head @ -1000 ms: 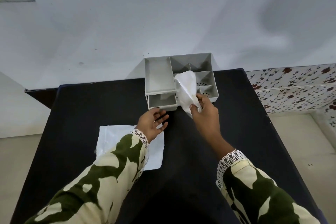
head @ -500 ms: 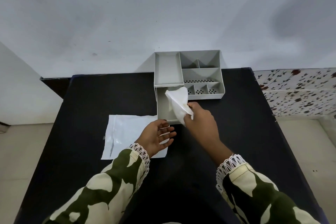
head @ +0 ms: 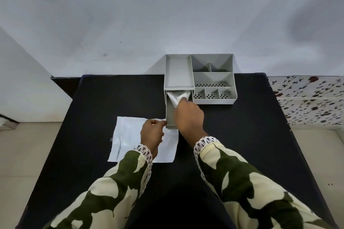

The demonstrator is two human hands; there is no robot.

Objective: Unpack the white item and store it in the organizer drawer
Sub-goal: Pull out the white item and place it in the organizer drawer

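Observation:
A grey organizer (head: 212,78) stands at the far edge of the black table, with its drawer (head: 169,115) pulled out toward me. My right hand (head: 189,117) is over the drawer and grips the white item (head: 175,99), a crumpled soft piece that lies inside the drawer's far end. My left hand (head: 152,133) rests on the flat white packaging (head: 128,135), its fingertips pinched at the drawer's front left corner. The packaging lies on the table left of the drawer.
The black table (head: 111,98) ends against a pale wall behind the organizer. A floral-patterned surface (head: 309,98) lies to the right of the table. Pale floor shows on both sides.
The drawer has been pulled far out. My right hand lowered the white item from above the organizer into the drawer. My left hand moved to the drawer's front corner.

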